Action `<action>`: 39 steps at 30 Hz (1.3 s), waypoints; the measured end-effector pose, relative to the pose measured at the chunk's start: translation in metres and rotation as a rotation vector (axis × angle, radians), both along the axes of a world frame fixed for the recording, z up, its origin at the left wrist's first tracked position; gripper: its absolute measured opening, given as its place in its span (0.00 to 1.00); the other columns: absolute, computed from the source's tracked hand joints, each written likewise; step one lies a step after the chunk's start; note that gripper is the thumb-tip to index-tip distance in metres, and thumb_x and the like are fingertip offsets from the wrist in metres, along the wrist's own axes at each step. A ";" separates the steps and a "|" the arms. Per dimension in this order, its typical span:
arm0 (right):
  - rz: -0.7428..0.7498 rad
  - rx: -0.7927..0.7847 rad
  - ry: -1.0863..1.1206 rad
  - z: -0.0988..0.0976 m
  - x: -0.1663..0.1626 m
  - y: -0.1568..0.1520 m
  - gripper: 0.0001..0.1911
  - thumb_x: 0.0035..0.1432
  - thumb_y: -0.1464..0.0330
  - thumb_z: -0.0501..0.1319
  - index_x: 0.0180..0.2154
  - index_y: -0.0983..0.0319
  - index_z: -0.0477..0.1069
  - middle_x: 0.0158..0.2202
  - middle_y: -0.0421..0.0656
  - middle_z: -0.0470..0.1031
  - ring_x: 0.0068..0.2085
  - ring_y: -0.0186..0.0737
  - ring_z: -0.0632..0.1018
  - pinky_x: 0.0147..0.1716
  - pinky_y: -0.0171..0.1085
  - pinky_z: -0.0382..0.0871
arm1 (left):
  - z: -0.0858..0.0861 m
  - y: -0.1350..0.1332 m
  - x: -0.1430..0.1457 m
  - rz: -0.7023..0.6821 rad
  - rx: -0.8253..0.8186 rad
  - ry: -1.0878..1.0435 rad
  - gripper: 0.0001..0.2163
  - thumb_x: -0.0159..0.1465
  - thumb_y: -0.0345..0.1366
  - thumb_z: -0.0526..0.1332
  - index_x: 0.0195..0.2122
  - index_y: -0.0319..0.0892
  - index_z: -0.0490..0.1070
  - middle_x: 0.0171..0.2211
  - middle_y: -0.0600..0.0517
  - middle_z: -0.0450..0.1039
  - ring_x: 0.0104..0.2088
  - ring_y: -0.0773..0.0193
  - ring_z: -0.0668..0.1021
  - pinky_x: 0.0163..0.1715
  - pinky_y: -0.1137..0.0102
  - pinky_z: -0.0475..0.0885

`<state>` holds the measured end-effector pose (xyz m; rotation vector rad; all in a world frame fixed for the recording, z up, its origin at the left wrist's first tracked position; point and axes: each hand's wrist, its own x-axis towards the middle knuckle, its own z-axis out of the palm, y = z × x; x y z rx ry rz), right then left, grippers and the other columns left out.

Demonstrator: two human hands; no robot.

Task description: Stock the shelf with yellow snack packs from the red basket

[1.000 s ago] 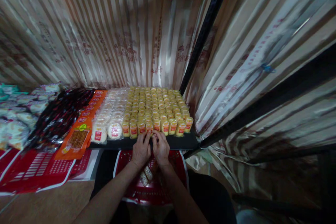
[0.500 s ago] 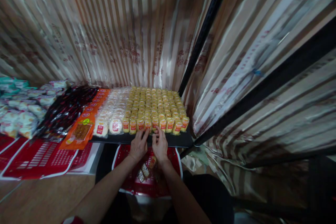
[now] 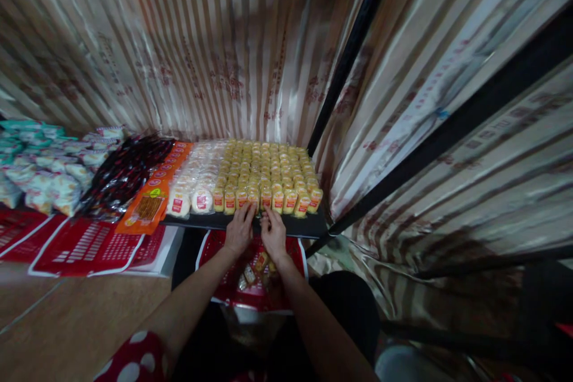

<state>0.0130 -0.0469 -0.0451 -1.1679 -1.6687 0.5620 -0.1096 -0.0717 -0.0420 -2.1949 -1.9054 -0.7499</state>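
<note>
Many small yellow packets (image 3: 268,173) with red labels stand in tight rows on a dark shelf (image 3: 308,228). My left hand (image 3: 240,231) and my right hand (image 3: 273,233) rest side by side at the shelf's front edge. Their fingertips touch the front row of yellow packets, fingers bent and close together. Whether either hand grips a packet I cannot tell. Beneath my wrists sits a red plastic basket (image 3: 215,250) holding a few more packets (image 3: 256,268).
Round white packets (image 3: 197,194) lie left of the yellow ones, then orange packs (image 3: 154,200), dark red packs (image 3: 125,170) and white-green bags (image 3: 40,161). Red flattened baskets (image 3: 85,248) lie on the floor at left. Striped shiny curtain hangs behind and right, with black frame bars (image 3: 353,48).
The camera has pulled back and tilted, so shelf and hands look smaller and higher. Both hands stay at the front row of yellow packets. A red dotted sleeve now shows at the bottom.
</note>
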 end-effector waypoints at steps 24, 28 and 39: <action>0.080 -0.463 -0.199 -0.085 0.038 -0.059 0.14 0.52 0.74 0.52 0.33 0.61 0.75 0.35 0.44 0.78 0.38 0.40 0.76 0.41 0.40 0.69 | 0.001 -0.003 0.004 -0.032 -0.035 0.004 0.28 0.58 0.25 0.52 0.60 0.47 0.55 0.55 0.45 0.60 0.54 0.56 0.66 0.47 0.65 0.69; 0.053 -0.491 -0.209 -0.091 0.036 -0.057 0.13 0.51 0.74 0.52 0.31 0.61 0.75 0.33 0.45 0.78 0.36 0.42 0.77 0.41 0.40 0.69 | -0.001 -0.002 0.004 -0.065 -0.053 0.066 0.30 0.57 0.24 0.51 0.61 0.47 0.53 0.59 0.46 0.57 0.53 0.55 0.67 0.46 0.65 0.69; 0.019 -0.503 -0.171 -0.107 0.024 -0.064 0.14 0.54 0.72 0.51 0.35 0.63 0.75 0.36 0.47 0.79 0.40 0.42 0.78 0.44 0.42 0.69 | 0.005 -0.002 0.007 -0.049 -0.093 0.164 0.32 0.55 0.25 0.52 0.62 0.50 0.51 0.62 0.48 0.54 0.49 0.54 0.68 0.38 0.65 0.71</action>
